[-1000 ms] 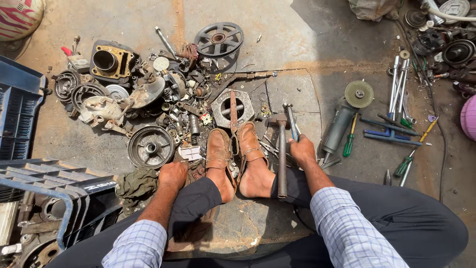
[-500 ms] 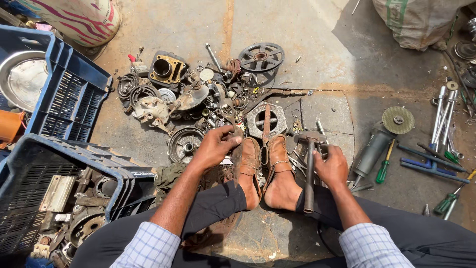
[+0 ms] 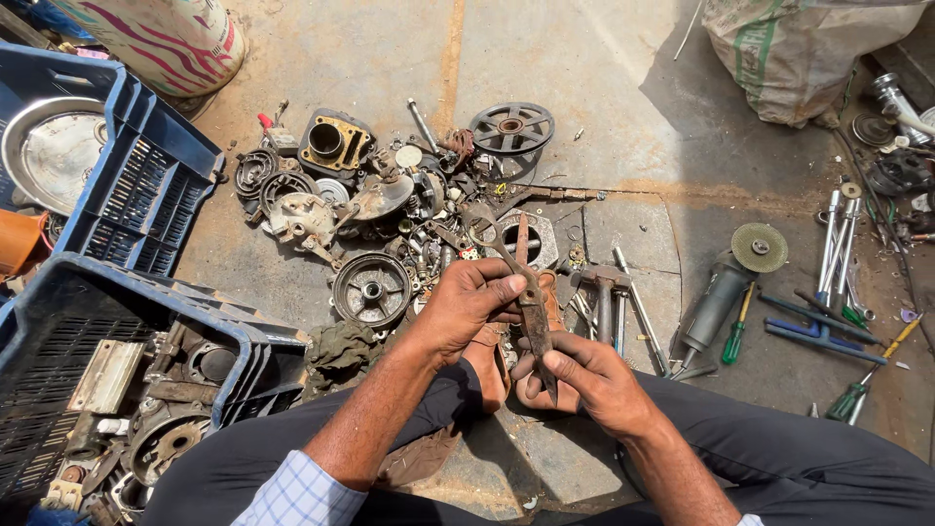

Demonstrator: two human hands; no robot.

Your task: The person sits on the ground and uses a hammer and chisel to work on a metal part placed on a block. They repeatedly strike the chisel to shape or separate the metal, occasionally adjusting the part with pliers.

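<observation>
Head view: we sit on the concrete floor (image 3: 623,88) with both hands raised over our feet, holding a rusty spanner (image 3: 521,282) between them. Our left hand (image 3: 466,310) is closed around its middle, thumb pressed on the shank; our right hand (image 3: 589,378) pinches the lower end. The open jaw end points away, over the scrap pile (image 3: 390,209) — pulleys, housings, loose bolts. A hammer (image 3: 604,292) lies just beside our right foot, an angle grinder (image 3: 726,287) and screwdrivers (image 3: 818,326) further right, blue crates (image 3: 117,321) to the left. The risk, as we judge it: the pinch looks light, and a rusty, greasy shank could slip and drop onto our bare toes — or its rough edge could scrape a palm.
</observation>
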